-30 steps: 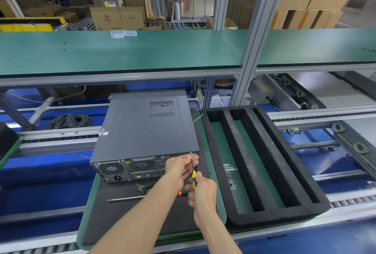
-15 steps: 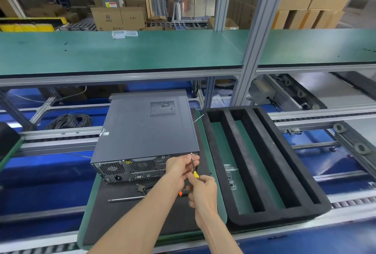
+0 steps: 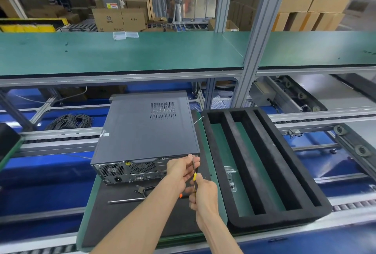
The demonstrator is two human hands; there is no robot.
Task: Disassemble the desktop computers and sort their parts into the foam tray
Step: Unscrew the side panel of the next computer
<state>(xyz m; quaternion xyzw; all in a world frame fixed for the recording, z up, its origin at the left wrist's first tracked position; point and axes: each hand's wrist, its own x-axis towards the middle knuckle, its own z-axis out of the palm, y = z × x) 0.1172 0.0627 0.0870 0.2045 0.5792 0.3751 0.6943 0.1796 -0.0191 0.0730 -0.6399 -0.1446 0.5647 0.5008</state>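
Observation:
A dark grey desktop computer (image 3: 146,129) lies on its side on a black mat (image 3: 142,219), its rear panel facing me. My right hand (image 3: 203,194) grips the yellow-and-black handle of a screwdriver (image 3: 194,174), whose tip meets the rear panel's upper right corner. My left hand (image 3: 182,169) pinches the screwdriver's metal shaft close to that corner. To the right sits the black foam tray (image 3: 264,164) with three long slots. A small metal bracket (image 3: 231,176) lies in its leftmost slot.
Pliers (image 3: 142,189) and a second screwdriver (image 3: 128,200) with an orange handle lie on the mat below the rear panel. A coil of black cable (image 3: 69,121) lies at the left. A green shelf (image 3: 122,50) runs overhead behind an aluminium post (image 3: 252,50).
Both hands have stayed at the rear panel's upper right corner. My right hand has shifted a little on the handle, as if turning it. The computer has not moved.

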